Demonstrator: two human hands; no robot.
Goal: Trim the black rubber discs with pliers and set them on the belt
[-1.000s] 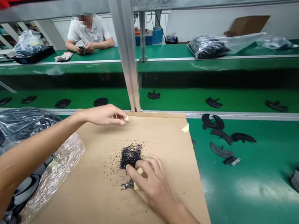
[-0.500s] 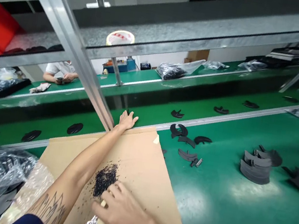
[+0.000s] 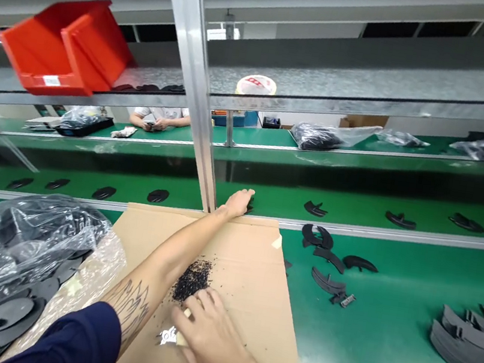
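Note:
My left hand (image 3: 239, 203) reaches past the far edge of the cardboard sheet (image 3: 254, 280) onto the green belt, its fingers closed on a black part (image 3: 250, 206) that is mostly hidden. Low over the cardboard, my right hand (image 3: 210, 334) is curled around a pale yellowish object (image 3: 183, 338), with a small white-and-black piece (image 3: 168, 335) beside it. A pile of tiny black bits (image 3: 193, 280) lies just beyond my right fingers. More black parts (image 3: 158, 195) rest along the belt.
Curved black parts (image 3: 328, 259) and a stack of them (image 3: 465, 345) lie on the green table to the right. At left is a clear bag of black discs (image 3: 13, 314). A metal post (image 3: 198, 78), red bin (image 3: 68, 52) and tape roll (image 3: 257, 85) stand ahead. A person's hands show beyond.
The view has swung left, bringing the red bin and bagged discs further in. My left hand has gone from spread fingers to closed around a black part. My right hand stays by the pile.

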